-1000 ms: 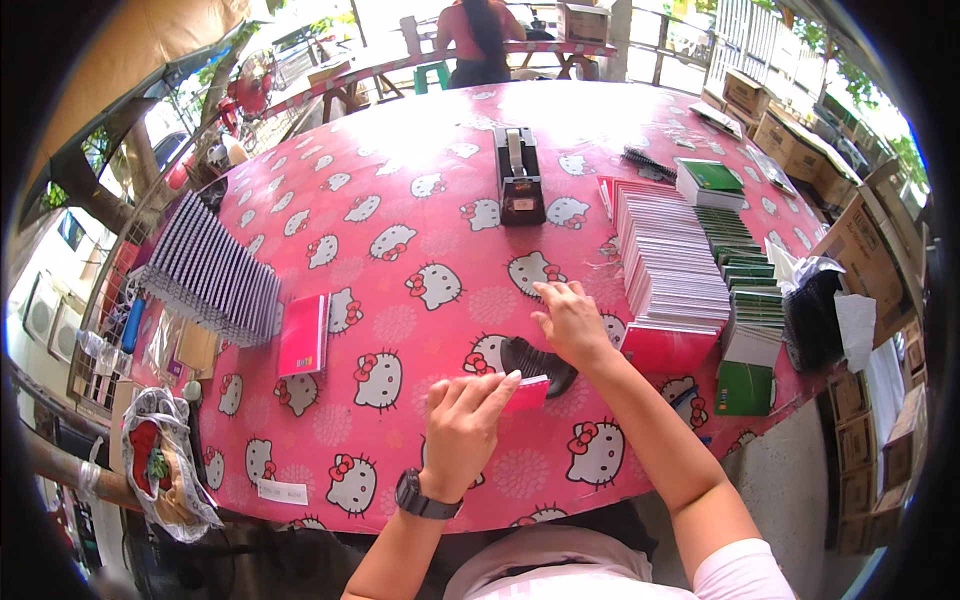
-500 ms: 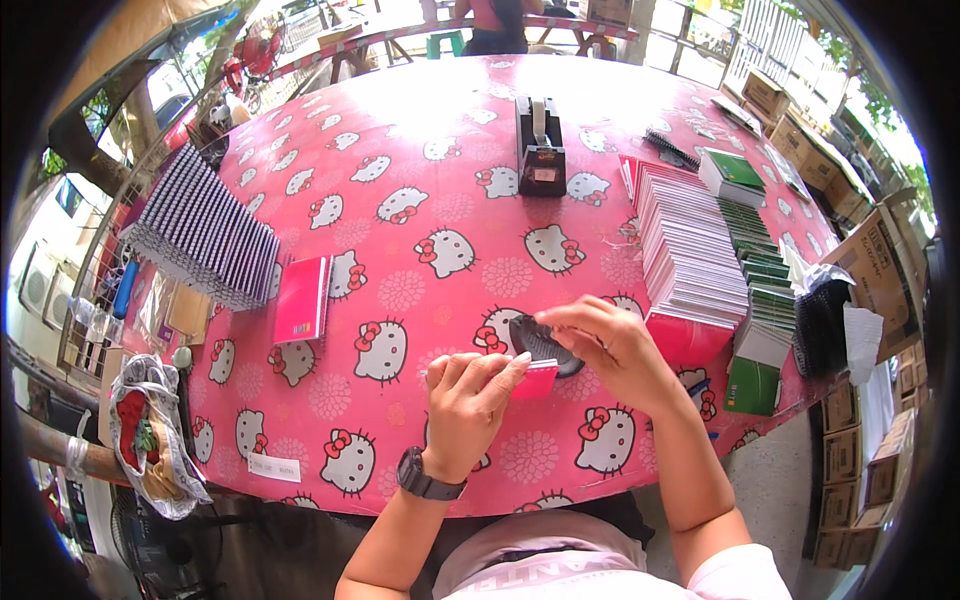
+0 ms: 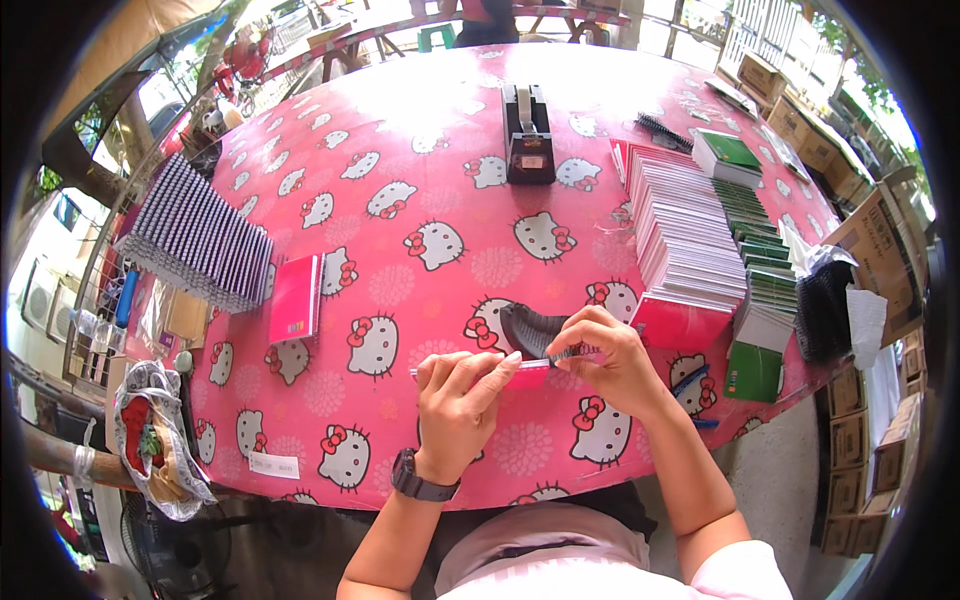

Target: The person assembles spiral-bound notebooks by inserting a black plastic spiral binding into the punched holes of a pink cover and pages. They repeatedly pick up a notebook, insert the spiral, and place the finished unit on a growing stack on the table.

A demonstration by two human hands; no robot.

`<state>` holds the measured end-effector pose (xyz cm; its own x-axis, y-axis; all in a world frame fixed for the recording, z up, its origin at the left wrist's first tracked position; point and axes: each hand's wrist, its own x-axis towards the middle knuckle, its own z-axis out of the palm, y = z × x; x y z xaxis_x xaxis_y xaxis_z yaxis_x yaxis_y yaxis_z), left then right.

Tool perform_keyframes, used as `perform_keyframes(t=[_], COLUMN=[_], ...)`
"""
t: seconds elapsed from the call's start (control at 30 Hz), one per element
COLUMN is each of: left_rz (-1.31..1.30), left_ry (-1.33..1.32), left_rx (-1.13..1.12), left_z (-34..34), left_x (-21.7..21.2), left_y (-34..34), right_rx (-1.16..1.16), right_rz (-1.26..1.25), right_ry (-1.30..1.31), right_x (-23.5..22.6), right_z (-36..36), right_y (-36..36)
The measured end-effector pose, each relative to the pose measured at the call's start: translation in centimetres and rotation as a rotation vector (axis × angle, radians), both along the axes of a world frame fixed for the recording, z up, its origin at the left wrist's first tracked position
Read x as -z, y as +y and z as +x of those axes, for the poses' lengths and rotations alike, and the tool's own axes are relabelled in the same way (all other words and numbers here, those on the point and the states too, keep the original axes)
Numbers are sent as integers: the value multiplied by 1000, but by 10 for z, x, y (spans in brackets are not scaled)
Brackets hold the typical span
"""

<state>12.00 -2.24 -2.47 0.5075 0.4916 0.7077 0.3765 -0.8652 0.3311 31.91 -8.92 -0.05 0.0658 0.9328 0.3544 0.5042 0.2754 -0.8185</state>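
Observation:
Near the table's front, my left hand [image 3: 455, 405] is closed on a small pink-covered notebook [image 3: 532, 377], its white page edge turned up. My right hand [image 3: 608, 368] pinches a short black spiral coil [image 3: 575, 352] whose tip meets the right end of that edge. Just behind both hands lies a dark, ridged, curved piece [image 3: 530, 328], perhaps a holder with coils in it. To the left, a bound pink notebook [image 3: 296, 300] lies flat beside a tall stack of spiral-bound notebooks [image 3: 195, 235].
A long row of pink-covered page blocks [image 3: 690, 240] stands at right, beside green-covered ones [image 3: 765, 285]. A black tape dispenser [image 3: 528, 140] sits at back centre. A blue-handled tool [image 3: 692, 382] lies by my right forearm. A bag [image 3: 155, 440] hangs at the left edge. Far off is a person [image 3: 487, 25].
My right hand has come down from over the dark piece to the notebook's end, now with a black coil in its fingers. The left hand keeps its hold on the notebook.

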Motion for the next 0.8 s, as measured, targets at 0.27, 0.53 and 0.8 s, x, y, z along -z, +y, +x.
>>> perform_keyframes(t=[0.27,0.53,0.8], left_rz=[-19,-168,-191], left_ry=[2,79,160], left_rx=[36,-43,-12], left_z=[-3,6,9], left_x=[5,-13,-12], left_y=[-1,-20,-21], right_rx=[-242,-208,-257], right_rz=[-27,-207,-355], right_ry=[1,-2,23], right_x=[6,-9,-20], right_z=[14,7,1], right_y=[-4,-11,-1])
